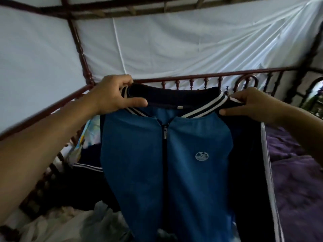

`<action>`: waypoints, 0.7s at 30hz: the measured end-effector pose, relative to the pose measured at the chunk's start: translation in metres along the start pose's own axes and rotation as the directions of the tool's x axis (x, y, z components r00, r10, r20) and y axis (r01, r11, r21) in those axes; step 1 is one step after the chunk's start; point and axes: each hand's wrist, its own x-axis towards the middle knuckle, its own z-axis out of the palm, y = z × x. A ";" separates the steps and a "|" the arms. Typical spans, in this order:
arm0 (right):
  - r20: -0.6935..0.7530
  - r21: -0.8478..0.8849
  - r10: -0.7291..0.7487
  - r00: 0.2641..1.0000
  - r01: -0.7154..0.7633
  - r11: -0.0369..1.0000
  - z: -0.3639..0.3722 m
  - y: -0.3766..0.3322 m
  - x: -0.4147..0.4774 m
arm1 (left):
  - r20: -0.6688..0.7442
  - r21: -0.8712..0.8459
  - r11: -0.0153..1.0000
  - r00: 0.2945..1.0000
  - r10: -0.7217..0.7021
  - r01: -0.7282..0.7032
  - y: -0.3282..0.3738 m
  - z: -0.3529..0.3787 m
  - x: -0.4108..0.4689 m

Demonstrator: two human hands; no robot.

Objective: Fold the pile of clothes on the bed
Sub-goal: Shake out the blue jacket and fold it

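Head view: nearest to us, at the bottom left, pale crumpled clothes (pixel 73 222) lie on the bed, with a dark garment (pixel 78 186) just beyond them showing a striped white-and-navy band. In front of us we hold up a blue jacket (pixel 139 172) by its collar, so that it hangs lengthwise down the middle of the view, zipped shut, with navy sleeves, a white stripe down the sleeve on the right and a small round white logo (pixel 201 156) on the chest. Our left hand (pixel 113 96) pinches the left end of the striped navy collar (pixel 174 96), thumb pressed flat over the front and the curled fingers behind it. Our right hand (pixel 253 103) grips the right end of the collar the same way, thumb beneath and fingers closed over the top. To the right, past the jacket, a purple blanket (pixel 297 172) covers the bed. Beyond the hands runs a dark red wooden bed rail (pixel 192 78) with turned spindles, and behind it white cloth (pixel 174 46) is stretched over the frame.
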 end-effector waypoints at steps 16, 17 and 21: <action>-0.312 0.238 0.072 0.947 0.005 0.971 -0.024 -0.037 -0.065 | 0.014 -0.230 0.956 0.983 -0.185 0.184 -0.096 0.042 0.060; -0.330 0.287 0.088 0.940 0.011 0.958 -0.029 -0.035 -0.070 | -0.037 -0.255 0.948 0.977 -0.209 0.193 -0.097 0.043 0.073; -0.366 0.401 0.241 0.899 -0.081 0.913 -0.042 -0.001 -0.099 | -0.117 -0.207 0.972 0.984 -0.135 0.109 -0.075 0.073 0.115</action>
